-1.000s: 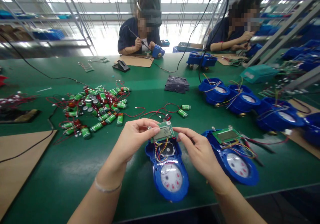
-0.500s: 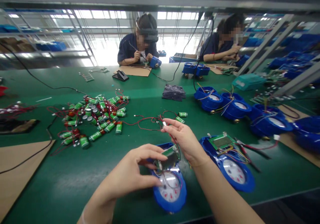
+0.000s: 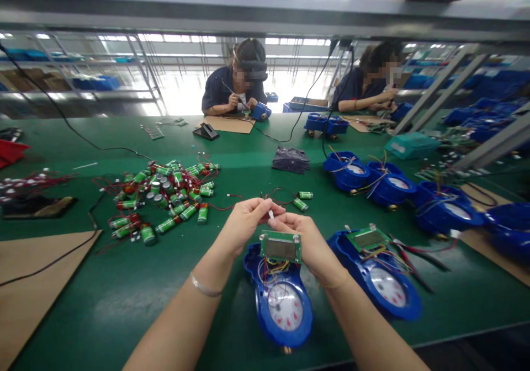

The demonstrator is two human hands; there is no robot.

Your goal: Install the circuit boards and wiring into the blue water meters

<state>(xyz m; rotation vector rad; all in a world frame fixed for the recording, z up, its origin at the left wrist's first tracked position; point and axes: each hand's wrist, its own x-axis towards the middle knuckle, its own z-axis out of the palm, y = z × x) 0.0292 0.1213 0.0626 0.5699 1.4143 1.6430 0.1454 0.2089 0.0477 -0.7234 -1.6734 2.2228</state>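
Observation:
Fingertips of my left hand (image 3: 244, 222) and my right hand (image 3: 300, 236) meet above a blue meter housing (image 3: 304, 310). Between them is a small white connector (image 3: 271, 215), pinched by my right hand. My left hand is closed on something I cannot make out at the connector's upper end. Below the hands, a green circuit board with a display (image 3: 280, 248) sits tilted on the housing, with thin coloured wires under it. A second blue meter (image 3: 389, 285) with its own board (image 3: 367, 238) lies to the right.
Green batteries with red wires (image 3: 168, 189) are heaped at the left. Pliers (image 3: 414, 260) lie beside the second meter. More blue meters (image 3: 391, 183) line the right side. A dark cloth (image 3: 290, 159) lies mid-table. Two people work across the green table (image 3: 157, 271).
My left hand has moved up from the near meter's board to meet my right hand, its fingers closing. The board now shows fully. The camera view has tilted slightly upward.

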